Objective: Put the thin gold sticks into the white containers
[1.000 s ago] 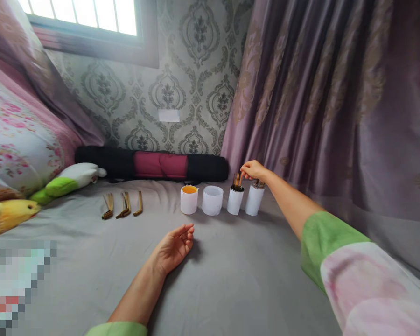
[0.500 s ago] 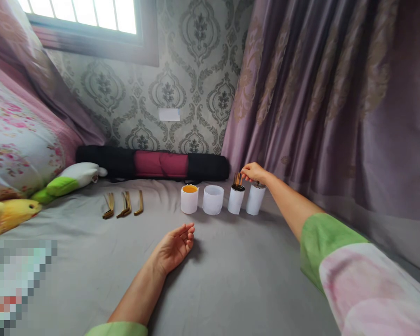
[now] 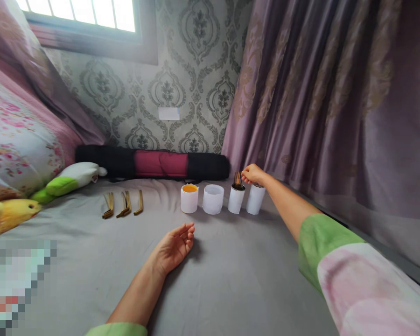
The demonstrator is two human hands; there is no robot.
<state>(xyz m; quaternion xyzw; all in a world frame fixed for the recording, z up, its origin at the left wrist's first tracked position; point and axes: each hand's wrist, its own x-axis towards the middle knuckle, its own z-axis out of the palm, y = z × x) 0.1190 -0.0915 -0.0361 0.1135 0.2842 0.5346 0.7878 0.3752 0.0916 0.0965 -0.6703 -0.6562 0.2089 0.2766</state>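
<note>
My right hand (image 3: 254, 174) is closed in a pinch at the upper ends of thin gold-brown metal straws (image 3: 237, 178), which stand upright in a narrow white-wrapped can (image 3: 236, 201). It seems to grip one of them; the fingertips are small here. Partly under this hand stands another narrow white can (image 3: 255, 202). My left hand (image 3: 177, 248) lies palm up on the grey sheet, fingers loosely curled and holding nothing. Beyond it are a white cup with an orange inside (image 3: 189, 200) and a wider white cup (image 3: 213, 200).
Bent gold straws lie at the left in three groups: a left bundle (image 3: 108, 205), a middle bundle (image 3: 125, 205) and a right group (image 3: 139, 203). Behind the cups runs a black and maroon roll (image 3: 161, 164). Plush toys (image 3: 12, 215) lie far left; a purple curtain (image 3: 301, 102) hangs at the right.
My right hand has shifted very slightly and stays beside the straws in the narrow can. The left hand and the cups have not moved.
</note>
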